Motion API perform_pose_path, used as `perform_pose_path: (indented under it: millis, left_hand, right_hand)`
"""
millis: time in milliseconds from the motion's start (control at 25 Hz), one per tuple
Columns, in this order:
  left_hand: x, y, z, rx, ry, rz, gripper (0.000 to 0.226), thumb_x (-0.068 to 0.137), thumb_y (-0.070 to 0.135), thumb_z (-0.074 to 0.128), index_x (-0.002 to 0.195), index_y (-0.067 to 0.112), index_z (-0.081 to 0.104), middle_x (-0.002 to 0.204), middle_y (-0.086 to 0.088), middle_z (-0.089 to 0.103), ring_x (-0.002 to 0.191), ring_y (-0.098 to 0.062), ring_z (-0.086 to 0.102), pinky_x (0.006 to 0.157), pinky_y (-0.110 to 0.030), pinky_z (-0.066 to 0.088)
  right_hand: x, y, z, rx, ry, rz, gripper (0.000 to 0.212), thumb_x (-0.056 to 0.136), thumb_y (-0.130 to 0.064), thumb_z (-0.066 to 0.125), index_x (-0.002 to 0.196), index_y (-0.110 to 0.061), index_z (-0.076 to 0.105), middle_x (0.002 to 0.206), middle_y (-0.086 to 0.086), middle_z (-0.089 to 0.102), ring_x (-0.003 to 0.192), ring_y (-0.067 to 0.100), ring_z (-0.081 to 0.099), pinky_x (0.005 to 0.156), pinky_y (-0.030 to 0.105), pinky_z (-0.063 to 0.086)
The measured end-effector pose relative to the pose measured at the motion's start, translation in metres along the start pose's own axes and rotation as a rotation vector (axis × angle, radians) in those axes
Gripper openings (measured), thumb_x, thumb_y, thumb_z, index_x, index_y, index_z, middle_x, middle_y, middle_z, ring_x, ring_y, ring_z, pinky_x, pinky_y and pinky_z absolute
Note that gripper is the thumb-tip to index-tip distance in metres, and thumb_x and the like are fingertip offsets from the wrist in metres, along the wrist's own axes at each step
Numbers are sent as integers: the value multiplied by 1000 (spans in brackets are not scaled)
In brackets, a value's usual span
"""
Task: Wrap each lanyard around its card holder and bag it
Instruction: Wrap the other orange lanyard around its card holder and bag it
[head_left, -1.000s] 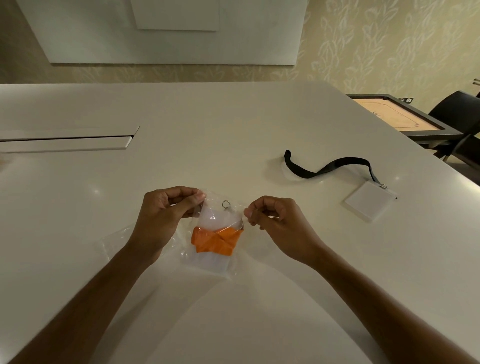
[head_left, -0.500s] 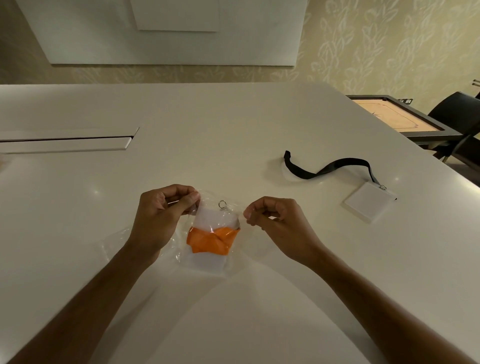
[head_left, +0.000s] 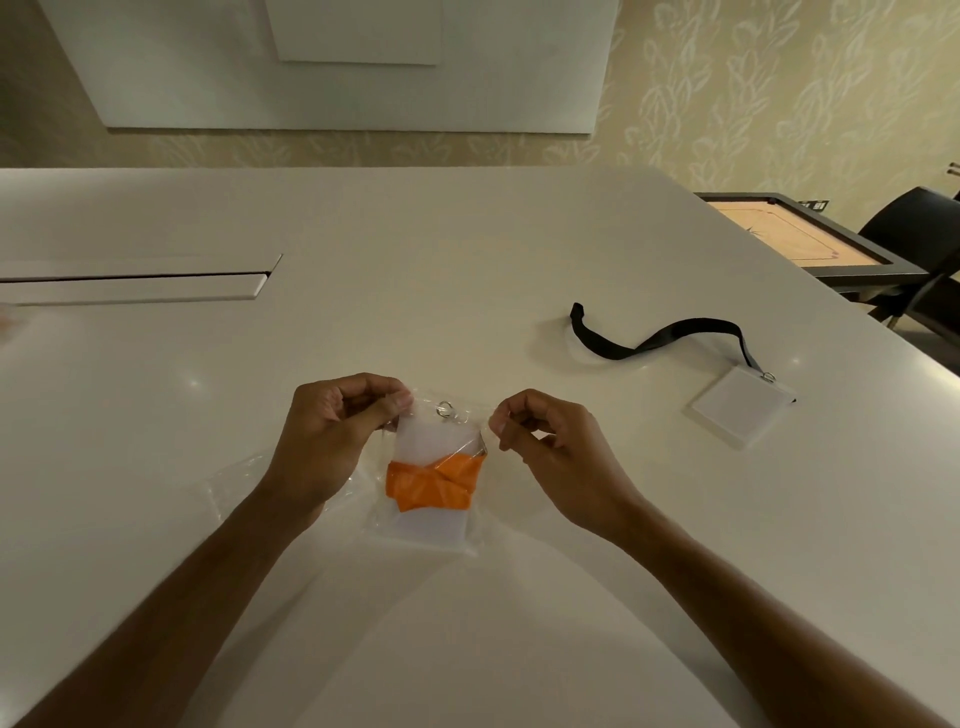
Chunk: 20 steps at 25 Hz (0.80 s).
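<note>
A white card holder (head_left: 434, 441) with an orange lanyard (head_left: 434, 483) wound around its middle lies inside a clear plastic bag (head_left: 423, 540) on the white table (head_left: 467, 270). My left hand (head_left: 332, 441) pinches the bag's top left corner. My right hand (head_left: 550, 447) pinches the top right corner. A metal ring (head_left: 445, 409) shows at the bag's mouth between my hands. Further right, a second white card holder (head_left: 737, 410) lies flat with its black lanyard (head_left: 654, 338) stretched out loose.
Another clear bag (head_left: 234, 478) lies flat under my left wrist. A long cable slot (head_left: 135, 286) runs across the table's left side. Beyond the right edge stand a carrom board (head_left: 789, 239) and black chairs (head_left: 914, 228).
The bagged card holder has shifted slightly on the table as both hands kept pinching the bag's top corners. The black lanyard has not moved.
</note>
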<state>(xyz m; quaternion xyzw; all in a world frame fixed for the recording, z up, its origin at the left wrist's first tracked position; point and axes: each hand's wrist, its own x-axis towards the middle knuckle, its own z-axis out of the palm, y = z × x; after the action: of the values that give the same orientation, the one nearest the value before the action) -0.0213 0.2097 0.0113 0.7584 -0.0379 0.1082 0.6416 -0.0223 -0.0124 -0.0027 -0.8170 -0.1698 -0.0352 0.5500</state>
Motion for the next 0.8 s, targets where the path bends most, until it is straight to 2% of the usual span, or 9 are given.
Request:
perform_pose_path:
  millis: [80,120,240,320,400,520,600,720,800]
  left_hand:
    - [0,0,0,20,10,17,18,87,-1,61,85,14,72,75,3,74,73,-9,67,67,-16,54]
    - [0,0,-1,20,22,19,18,88,0,61,85,14,72,76,1,73,74,-11,67,69,-18,55]
    - [5,2,-8,13,87,13,14,89,5,62,87,14,72,82,-4,73,77,-14,67,72,-21,56]
    - [13,3,-19,-18,138,-4,10,88,6,63,87,11,72,82,-6,73,75,-13,67,70,-20,55]
    - [22,3,-32,-39,186,-16,8,87,8,65,89,9,73,81,-7,73,73,-12,67,68,-19,54]
    - [36,1,-60,-3,251,3,7,87,13,67,90,14,73,85,-4,74,75,-11,68,69,-21,56]
    - [44,-5,-86,49,286,30,7,88,21,66,91,19,73,89,0,74,77,-11,70,71,-23,57]
    - [50,-27,-136,218,371,70,21,92,32,61,96,14,71,86,-1,73,80,-16,70,75,-28,55]
    - [49,-50,-174,442,419,77,27,92,34,61,99,9,70,89,-1,73,83,-16,68,75,-22,49]
  right_hand:
    - [0,-1,2,25,27,18,6,96,-25,61,93,-28,66,86,-18,68,84,0,64,60,18,47]
    - [0,-2,3,34,36,30,10,94,-30,62,103,-28,64,91,-15,69,90,1,65,64,22,50]
    - [4,-11,8,44,4,-7,52,88,-45,68,134,-37,46,106,-13,69,98,-1,66,72,23,55]
    - [9,-19,15,10,-86,-70,73,82,-46,73,142,-49,32,113,-16,66,96,-1,67,72,20,58]
    - [18,-27,29,-17,-160,-112,76,81,-36,78,141,-51,34,121,-14,63,93,2,69,72,20,58]
    - [38,-36,62,87,-139,-93,56,79,-18,82,125,-38,58,119,-12,65,86,9,72,68,21,56]
    - [57,-41,87,148,-124,-62,50,78,-9,82,120,-29,63,116,-7,66,83,11,72,72,24,57]
    - [87,-50,130,171,-149,-43,49,77,-5,81,120,-21,64,115,1,67,84,10,71,78,25,59]
    - [108,-56,161,160,-181,-16,51,76,-7,82,121,-21,63,116,1,67,84,11,72,74,20,57]
